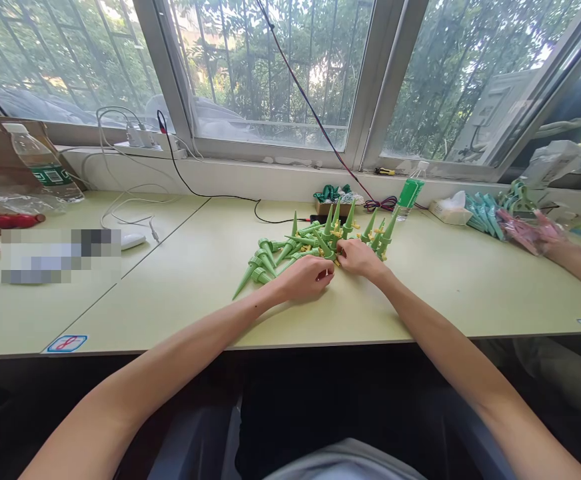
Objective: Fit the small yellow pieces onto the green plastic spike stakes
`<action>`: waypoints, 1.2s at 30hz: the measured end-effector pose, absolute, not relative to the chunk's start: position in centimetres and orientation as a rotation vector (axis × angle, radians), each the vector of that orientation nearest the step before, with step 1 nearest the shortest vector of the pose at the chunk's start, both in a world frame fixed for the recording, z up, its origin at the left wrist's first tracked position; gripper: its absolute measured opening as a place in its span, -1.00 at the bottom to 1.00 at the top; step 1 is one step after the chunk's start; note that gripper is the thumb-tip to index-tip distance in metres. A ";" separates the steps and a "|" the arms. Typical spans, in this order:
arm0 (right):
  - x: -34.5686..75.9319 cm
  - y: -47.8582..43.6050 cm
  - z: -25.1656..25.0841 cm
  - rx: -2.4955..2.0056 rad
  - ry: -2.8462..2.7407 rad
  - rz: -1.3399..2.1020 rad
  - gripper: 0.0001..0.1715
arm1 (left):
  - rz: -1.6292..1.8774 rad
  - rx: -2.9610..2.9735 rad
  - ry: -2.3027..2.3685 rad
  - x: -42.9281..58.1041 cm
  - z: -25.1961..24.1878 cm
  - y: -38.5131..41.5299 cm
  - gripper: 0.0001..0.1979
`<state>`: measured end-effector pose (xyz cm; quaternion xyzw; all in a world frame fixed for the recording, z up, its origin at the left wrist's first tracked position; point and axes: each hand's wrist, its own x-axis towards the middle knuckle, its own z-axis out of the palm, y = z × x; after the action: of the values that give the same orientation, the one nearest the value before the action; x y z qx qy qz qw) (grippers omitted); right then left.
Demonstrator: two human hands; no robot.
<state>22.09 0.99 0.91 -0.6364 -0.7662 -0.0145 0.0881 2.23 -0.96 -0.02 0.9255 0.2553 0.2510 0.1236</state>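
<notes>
Green plastic spikes (265,253) are gathered in a pile on the pale table; those on the left lie flat or tilted, while several on the right stand with their points up. Small yellow pieces (355,225) show among the standing ones. My left hand (309,276) is at the front of the pile, fingers curled in; whatever it may hold is too small to make out. Just right of it, my right hand (358,257) has its fingers bent at the edge of the standing spikes, its fingertips partly hidden. The two hands are close together but apart.
A green-labelled bottle (410,193) and a small box (326,208) stand behind the pile. Cables (230,197) cross the table's back left. Another person's arm (578,263) reaches in at the right beside pink and teal packets (520,230). Red wooden-handled items (8,221) lie far left.
</notes>
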 end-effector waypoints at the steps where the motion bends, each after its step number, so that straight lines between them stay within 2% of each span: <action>1: 22.1 1.0 0.9 -1.895 -2.279 -0.043 -0.86 | 0.730 2.702 0.745 2.2 0.0 -1.0 -0.83; 36: 22.0 0.8 1.1 -1.891 -2.321 -0.046 -0.80 | 0.661 2.781 0.689 2.3 0.1 -1.4 -0.82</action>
<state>22.01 0.77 1.13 -0.6298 -0.7731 -0.0154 0.0740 2.29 -1.41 0.07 0.9410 0.2332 0.2236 0.1004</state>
